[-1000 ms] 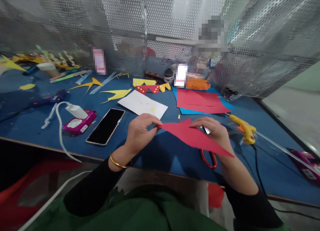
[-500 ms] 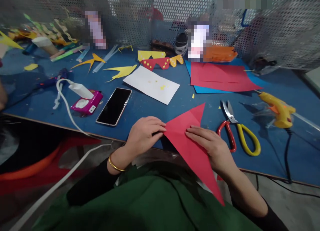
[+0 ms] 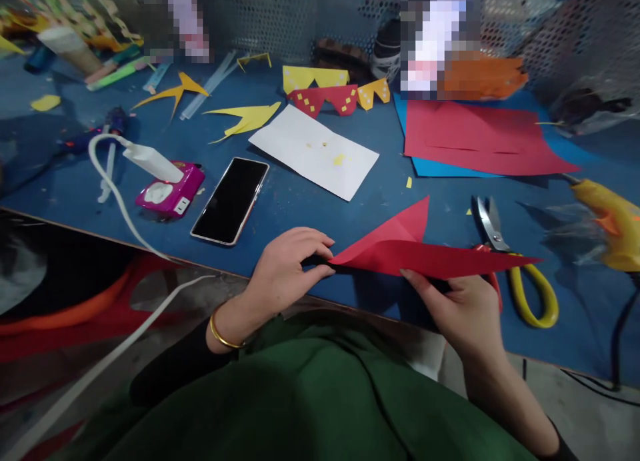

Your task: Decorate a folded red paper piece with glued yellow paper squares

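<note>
A folded red paper (image 3: 400, 251) is held over the front edge of the blue table, one flap pointing up and a long point reaching right above the scissors. My left hand (image 3: 293, 264) pinches its left corner between thumb and fingers. Under the long flap, my right hand (image 3: 463, 308) grips the lower edge, its thumb showing and its other fingers partly hidden behind the paper. The scissors (image 3: 495, 238), with one red and one yellow handle, lie beside my right hand, the red handle partly covered.
A phone (image 3: 231, 201) and a magenta power socket (image 3: 173, 189) lie left. Behind are white paper (image 3: 315, 151), paper glasses (image 3: 325, 100) and red sheets (image 3: 480, 134). A yellow glue gun (image 3: 610, 221) is at right; a white cable (image 3: 120, 204) crosses the table's front edge.
The long flap of the red paper has swung up from pointing down toward my body to pointing right. My right hand has moved from on top of the paper to beneath its lower edge.
</note>
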A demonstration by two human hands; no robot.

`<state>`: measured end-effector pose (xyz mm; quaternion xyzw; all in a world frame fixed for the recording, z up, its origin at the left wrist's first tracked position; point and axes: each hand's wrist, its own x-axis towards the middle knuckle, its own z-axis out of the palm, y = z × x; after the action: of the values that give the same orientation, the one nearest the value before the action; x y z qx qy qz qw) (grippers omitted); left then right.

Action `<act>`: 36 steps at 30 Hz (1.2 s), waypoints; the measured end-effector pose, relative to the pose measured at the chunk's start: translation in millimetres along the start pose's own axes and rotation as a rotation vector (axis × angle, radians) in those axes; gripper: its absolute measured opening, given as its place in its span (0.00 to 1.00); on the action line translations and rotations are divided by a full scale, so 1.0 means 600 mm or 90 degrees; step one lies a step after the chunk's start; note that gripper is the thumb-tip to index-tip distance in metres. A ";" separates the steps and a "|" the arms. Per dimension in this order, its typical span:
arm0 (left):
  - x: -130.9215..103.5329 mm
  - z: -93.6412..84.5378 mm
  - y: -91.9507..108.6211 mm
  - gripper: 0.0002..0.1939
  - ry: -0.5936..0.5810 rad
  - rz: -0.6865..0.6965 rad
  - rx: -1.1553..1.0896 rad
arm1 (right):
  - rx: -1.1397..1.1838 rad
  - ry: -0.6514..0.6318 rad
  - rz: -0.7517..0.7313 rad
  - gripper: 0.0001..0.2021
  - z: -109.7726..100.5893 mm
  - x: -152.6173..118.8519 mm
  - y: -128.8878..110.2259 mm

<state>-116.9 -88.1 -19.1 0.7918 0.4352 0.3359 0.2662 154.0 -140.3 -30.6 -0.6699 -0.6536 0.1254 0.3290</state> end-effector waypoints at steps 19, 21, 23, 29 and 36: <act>-0.004 0.004 0.004 0.05 -0.013 0.014 0.037 | -0.090 -0.003 -0.024 0.13 -0.011 0.001 -0.015; -0.003 0.004 0.005 0.06 -0.028 0.002 0.045 | -0.082 -0.007 -0.020 0.13 -0.011 0.004 -0.017; -0.002 0.003 0.006 0.06 -0.039 -0.006 0.054 | -0.075 -0.007 -0.022 0.14 -0.010 0.007 -0.019; 0.000 -0.004 0.005 0.04 -0.073 -0.002 0.063 | -0.115 0.010 -0.075 0.11 -0.005 0.014 -0.017; 0.004 -0.008 0.006 0.06 -0.061 -0.009 0.039 | -0.147 0.022 -0.107 0.13 0.000 0.014 -0.016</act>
<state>-118.0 -87.4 -12.8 0.8114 0.4378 0.2824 0.2650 147.5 -133.2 -22.4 -0.6483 -0.7117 0.0098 0.2705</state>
